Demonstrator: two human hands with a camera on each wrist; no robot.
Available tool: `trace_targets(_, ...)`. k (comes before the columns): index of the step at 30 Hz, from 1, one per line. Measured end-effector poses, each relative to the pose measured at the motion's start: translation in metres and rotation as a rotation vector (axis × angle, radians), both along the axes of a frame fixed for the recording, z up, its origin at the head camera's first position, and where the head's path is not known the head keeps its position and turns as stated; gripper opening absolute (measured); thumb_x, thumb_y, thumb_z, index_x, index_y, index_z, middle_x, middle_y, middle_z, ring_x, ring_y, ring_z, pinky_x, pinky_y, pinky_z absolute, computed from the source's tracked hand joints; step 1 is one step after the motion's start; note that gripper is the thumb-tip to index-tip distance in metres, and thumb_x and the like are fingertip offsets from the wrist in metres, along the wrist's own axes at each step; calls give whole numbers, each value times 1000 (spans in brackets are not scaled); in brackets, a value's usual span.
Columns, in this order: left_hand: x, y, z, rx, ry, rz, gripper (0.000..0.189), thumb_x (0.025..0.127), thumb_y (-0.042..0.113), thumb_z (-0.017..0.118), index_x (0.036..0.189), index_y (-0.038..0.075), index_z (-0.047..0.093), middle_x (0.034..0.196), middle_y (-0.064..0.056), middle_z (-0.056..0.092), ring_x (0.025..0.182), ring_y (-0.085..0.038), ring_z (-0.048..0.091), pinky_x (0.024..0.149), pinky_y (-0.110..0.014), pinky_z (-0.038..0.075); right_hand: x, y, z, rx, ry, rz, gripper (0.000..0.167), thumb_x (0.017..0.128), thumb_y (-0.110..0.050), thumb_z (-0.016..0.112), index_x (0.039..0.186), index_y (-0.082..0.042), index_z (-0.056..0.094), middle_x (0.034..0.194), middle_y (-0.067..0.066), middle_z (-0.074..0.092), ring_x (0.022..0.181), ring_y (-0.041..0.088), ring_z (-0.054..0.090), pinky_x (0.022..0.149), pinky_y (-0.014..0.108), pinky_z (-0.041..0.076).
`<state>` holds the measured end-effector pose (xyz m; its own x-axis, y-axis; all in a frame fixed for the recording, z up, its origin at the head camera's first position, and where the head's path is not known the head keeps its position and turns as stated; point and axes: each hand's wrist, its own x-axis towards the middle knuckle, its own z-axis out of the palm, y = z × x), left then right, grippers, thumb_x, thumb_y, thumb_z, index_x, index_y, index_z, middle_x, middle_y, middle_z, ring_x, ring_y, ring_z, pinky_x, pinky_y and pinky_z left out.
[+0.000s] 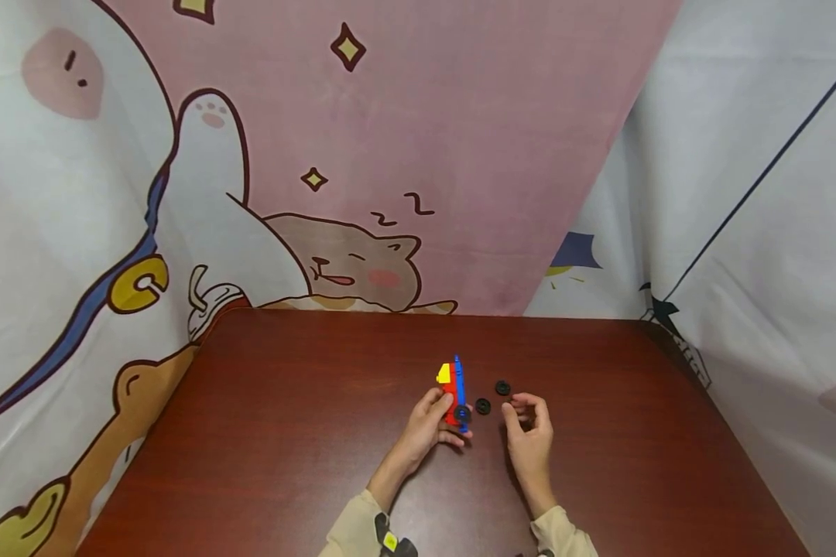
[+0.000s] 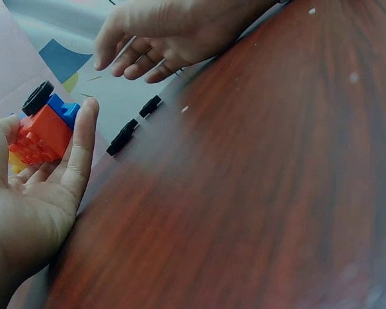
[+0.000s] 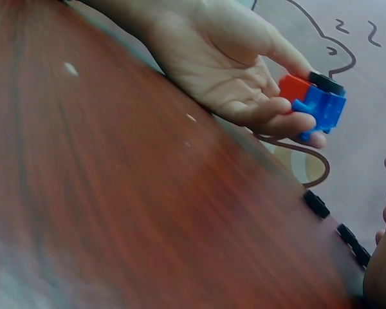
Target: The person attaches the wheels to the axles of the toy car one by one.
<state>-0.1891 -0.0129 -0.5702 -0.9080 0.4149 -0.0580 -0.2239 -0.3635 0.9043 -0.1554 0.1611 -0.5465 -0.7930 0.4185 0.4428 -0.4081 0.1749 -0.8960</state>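
My left hand [image 1: 426, 429] grips a small toy car [image 1: 454, 387] built from red, blue and yellow plastic parts, held up over the table. One black wheel [image 2: 38, 98] sits on the side of the car, close to the thumb. The left fingers lie under and around the red body [image 2: 46, 135]. To the right, my right hand [image 1: 532, 441] hovers with relaxed, slightly bent fingers and nothing between them. Its fingertips are near two loose black wheels, one farther back [image 1: 502, 387] and one closer to the car [image 1: 483, 406], both lying on the table.
The dark red-brown wooden table [image 1: 286, 464] extends around both hands. Behind it hangs a pink cloth [image 1: 501, 155] with cartoon animals, and a white cloth [image 1: 773, 271] hangs on the right side.
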Motion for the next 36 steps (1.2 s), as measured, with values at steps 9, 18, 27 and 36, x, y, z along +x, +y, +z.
trace_targets(9,1,0,1,0,-12,-2,37,105,37,48,121,4,43,131,-37,56,73,-18,74,61,-31,61,-7,22,-4,-15,-40,-66,26,86,13,66,109,20,54,93,26,55,80,7,56,67,12,47)
trace_targets(18,1,0,2,0,-19,-17,35,105,37,50,121,7,44,132,-38,54,73,-19,74,61,-31,61,-20,46,-28,-38,-109,-134,26,89,6,68,112,13,57,95,21,58,79,3,54,67,10,44)
trace_targets(27,0,-1,1,2,-14,-30,34,105,37,49,121,7,44,132,-38,54,74,-19,74,60,-31,61,-21,46,-33,227,-258,-190,31,83,-2,75,112,1,62,100,12,60,91,5,44,74,15,38)
trace_targets(36,1,-1,3,-3,-20,-38,35,104,38,51,121,8,44,133,-38,53,74,-19,74,61,-31,61,-22,43,-33,365,-334,-193,31,82,-6,77,109,-1,63,103,16,61,103,27,44,88,39,33)
